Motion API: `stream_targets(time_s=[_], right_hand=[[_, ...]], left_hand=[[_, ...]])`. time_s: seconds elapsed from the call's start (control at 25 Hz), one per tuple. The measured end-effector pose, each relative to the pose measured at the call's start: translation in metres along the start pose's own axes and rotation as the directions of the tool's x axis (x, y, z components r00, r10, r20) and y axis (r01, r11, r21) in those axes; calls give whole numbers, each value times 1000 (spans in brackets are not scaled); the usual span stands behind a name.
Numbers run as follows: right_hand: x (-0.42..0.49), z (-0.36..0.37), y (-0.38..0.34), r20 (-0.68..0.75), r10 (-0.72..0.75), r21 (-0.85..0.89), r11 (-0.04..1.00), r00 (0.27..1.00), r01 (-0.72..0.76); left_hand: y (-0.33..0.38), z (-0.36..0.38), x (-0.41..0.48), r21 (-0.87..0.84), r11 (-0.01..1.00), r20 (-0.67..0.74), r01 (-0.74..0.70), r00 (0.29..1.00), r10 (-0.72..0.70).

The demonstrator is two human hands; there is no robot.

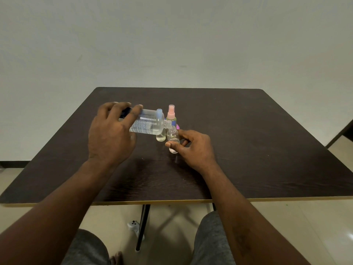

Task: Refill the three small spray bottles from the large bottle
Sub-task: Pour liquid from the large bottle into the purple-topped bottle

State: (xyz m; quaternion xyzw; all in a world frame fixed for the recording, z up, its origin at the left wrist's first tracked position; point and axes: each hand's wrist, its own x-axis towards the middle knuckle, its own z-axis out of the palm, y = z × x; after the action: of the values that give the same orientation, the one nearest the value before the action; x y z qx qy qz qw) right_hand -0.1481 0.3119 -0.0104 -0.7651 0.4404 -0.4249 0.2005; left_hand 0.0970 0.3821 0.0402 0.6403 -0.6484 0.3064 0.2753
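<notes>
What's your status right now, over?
Left hand grips large bottle, neck tipped to open small bottle. Right hand pinches it. Pink-capped bottle, blue-capped bottle close behind.

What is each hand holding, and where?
The left hand grips the large bottle around its bottom half; the right hand pinches the small open bottle at its middle.

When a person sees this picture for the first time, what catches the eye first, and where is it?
The eye goes first to the middle of the dark table, where the left hand holds the large clear bottle tipped on its side, its neck at the mouth of a small uncapped bottle that the right hand pinches. Just behind stand a pink-topped spray bottle and a blue-topped bottle, partly hidden.
</notes>
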Motion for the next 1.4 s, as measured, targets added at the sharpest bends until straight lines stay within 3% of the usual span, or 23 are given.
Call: stream_targets(time_s=[1.4], right_hand=[[0,-1,-1,-4,-7,-19,1000,1000,7]], left_hand=[[1,0,2,12,1000,8,-2,1000,2]])
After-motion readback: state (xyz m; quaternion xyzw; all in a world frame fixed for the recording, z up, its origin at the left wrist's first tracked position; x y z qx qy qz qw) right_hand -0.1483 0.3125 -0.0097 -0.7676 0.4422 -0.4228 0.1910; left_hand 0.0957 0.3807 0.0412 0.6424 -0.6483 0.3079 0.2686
